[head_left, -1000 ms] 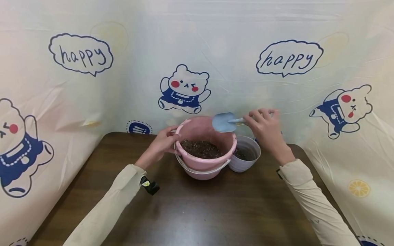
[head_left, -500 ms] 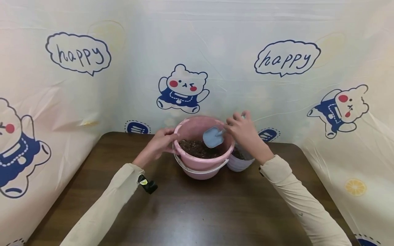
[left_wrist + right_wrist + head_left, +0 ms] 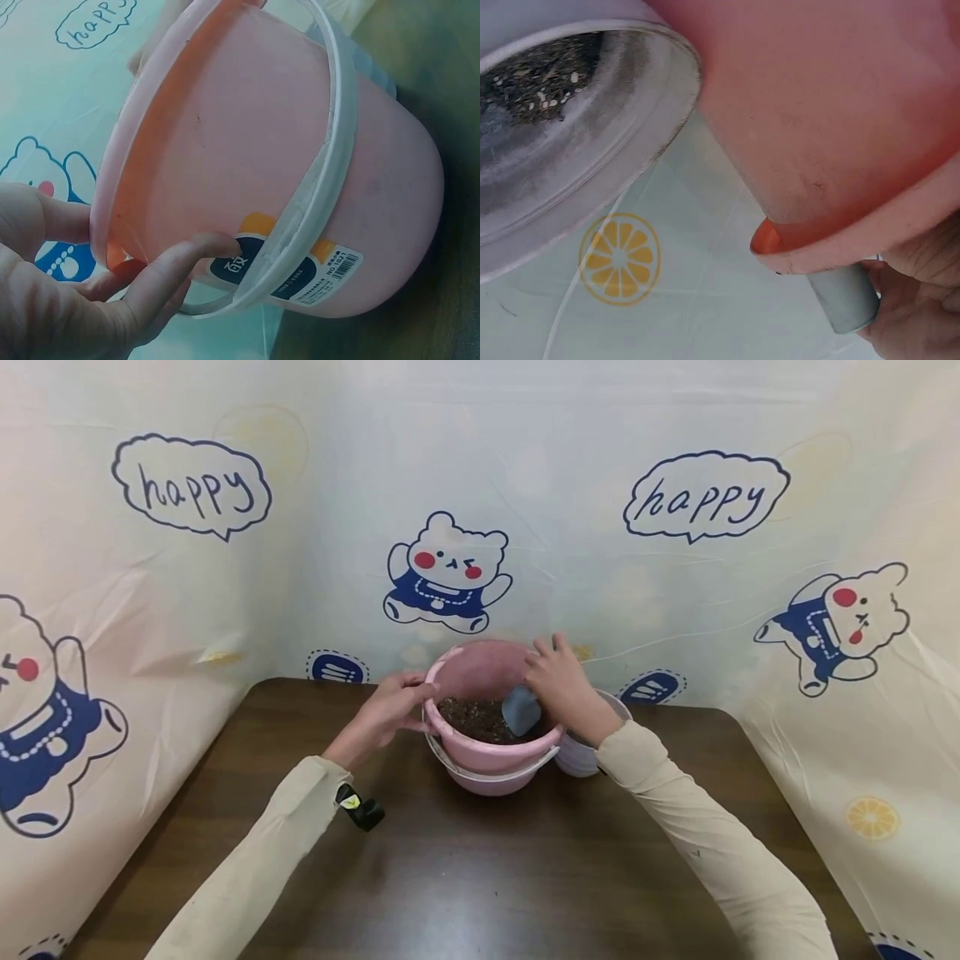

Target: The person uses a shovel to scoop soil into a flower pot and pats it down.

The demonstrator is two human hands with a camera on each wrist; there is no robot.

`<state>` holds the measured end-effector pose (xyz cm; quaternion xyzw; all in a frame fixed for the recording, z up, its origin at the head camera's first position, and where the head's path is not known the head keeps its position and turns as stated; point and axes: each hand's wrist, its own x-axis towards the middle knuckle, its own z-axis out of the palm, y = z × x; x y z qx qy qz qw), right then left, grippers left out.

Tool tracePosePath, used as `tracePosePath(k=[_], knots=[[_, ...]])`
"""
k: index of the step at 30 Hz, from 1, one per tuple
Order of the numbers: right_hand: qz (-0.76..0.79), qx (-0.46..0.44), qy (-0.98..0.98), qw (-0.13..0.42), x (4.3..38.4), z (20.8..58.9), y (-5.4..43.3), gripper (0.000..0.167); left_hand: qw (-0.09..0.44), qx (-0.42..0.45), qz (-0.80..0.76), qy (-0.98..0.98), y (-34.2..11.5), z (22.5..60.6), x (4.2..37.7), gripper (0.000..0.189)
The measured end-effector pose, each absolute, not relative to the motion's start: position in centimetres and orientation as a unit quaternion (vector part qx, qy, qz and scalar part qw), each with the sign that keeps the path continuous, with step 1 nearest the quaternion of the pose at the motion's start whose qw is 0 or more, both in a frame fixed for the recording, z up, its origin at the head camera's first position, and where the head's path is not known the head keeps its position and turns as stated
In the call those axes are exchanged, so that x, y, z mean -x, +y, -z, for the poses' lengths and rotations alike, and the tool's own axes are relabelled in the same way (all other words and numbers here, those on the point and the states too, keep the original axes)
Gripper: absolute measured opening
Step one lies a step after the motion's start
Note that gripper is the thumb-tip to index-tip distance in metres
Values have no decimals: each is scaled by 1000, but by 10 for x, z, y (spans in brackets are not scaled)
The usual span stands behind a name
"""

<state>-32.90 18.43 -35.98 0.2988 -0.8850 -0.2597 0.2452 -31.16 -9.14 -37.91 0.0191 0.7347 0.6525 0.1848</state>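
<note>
The pink bucket [image 3: 480, 757] stands on the table with dark soil [image 3: 471, 718] inside. At its left rim, my left hand [image 3: 386, 706] grips the edge; in the left wrist view the thumb [image 3: 184, 262] lies along the outer wall beside a label. My right hand [image 3: 567, 689] holds a small blue garden trowel [image 3: 520, 713] over the bucket's right side, its blade down at the soil. Its pale handle end [image 3: 845, 298] sticks out past the hand in the right wrist view. Partly hidden behind the right forearm is a whitish plant pot [image 3: 577, 756], also with soil in it.
A white carrying handle [image 3: 491, 779] hangs around the bucket's front. The brown wooden table [image 3: 465, 877] reaches back to a printed cloth [image 3: 570, 468] that encloses it behind and on both sides. A black strap mount [image 3: 362, 810] sits on the left wrist.
My right hand has moved left from above the plant pot to the bucket, lowering the trowel blade to the soil. The left hand stays on the rim.
</note>
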Motion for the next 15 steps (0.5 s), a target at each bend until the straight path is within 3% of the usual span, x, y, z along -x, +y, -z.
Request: tracePosePath(k=[6,10,15], knots=[[242,-318,-891,217,337,362,184,22,182,-12,-648,740,-89,376,312,49],[185,-352,-902,170,342,370,183,5,179,-11,-644,744,-90,377,311,50],[124,-369,-911,137,344,375,181,22,178,-11,-642,746,-90,379,312,51]])
